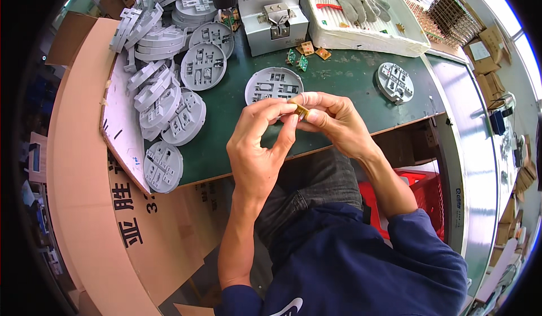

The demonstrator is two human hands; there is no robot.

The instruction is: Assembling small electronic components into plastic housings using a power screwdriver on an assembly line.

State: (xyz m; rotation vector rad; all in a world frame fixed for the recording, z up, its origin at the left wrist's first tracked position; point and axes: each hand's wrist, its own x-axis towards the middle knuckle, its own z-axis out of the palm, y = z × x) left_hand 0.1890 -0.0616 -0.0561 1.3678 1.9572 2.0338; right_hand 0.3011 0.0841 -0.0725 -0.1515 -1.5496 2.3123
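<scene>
Between the fingertips of both hands is a small yellow-brown circuit board, partly covered by the fingers. My left hand pinches it from one side, and my right hand grips it from the other. Just beyond the fingers, a round grey plastic housing with moulded slots lies on the green tabletop. More small boards, yellow-brown ones and green ones, lie loose behind that housing.
A pile of grey round housings covers the table's left side. A grey machine stands at the back beside a white tray holding gloves. Another housing lies at right. A red crate sits under the table.
</scene>
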